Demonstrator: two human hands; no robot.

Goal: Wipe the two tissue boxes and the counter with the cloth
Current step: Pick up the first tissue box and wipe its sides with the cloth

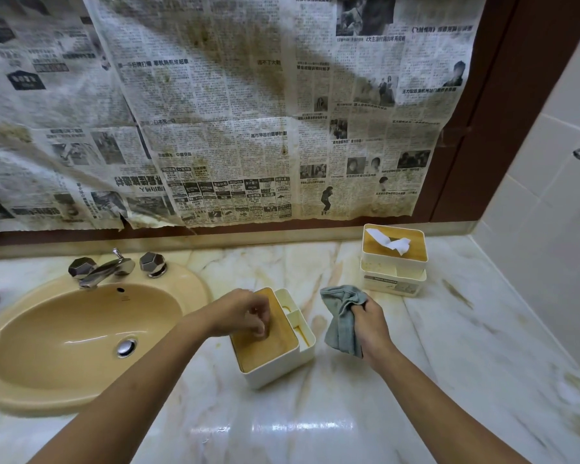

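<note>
**tilefan:** ok what's the layout, biggest stuff first?

**mopguy:** The stained newspaper sheets (pixel 215 112) covering the back wall take up the whole top half. Under that is a glossy marble counter (pixel 315 413) with brownish streaks, mostly toward the right edge. There's a yellow-beige sink (pixel 64 329) set into the left side, with a chrome faucet (pixel 104 267) behind the bowl.

**tilefan:** and the boxes?

**mopguy:** There are two, both white with wooden lids. The far tissue box (pixel 394 262) sits at the back right, close to the wall, and looks like it's on a second white tray-like piece. A white tissue (pixel 387 242) pokes out of its lid. The near tissue box (pixel 272 353) is mid-counter just right of the sink, turned at an angle, with a side compartment that looks stained inside.

**tilefan:** cloth? hands?

**mopguy:** The grey-blue cloth (pixel 344 316) is bunched up in the right hand (pixel 372 323), which has its fingers wrapped tight round it. It hangs above the counter between the two boxes and isn't touching either one. The left hand (pixel 241 313) is over the near box with its fingers curled and the tips down on the wooden lid. Can't tell if it's actually pinching anything there or just pressing.

**tilefan:** smallest thing?

**mopguy:** The chrome drain (pixel 126 347) in the bowl.
</note>
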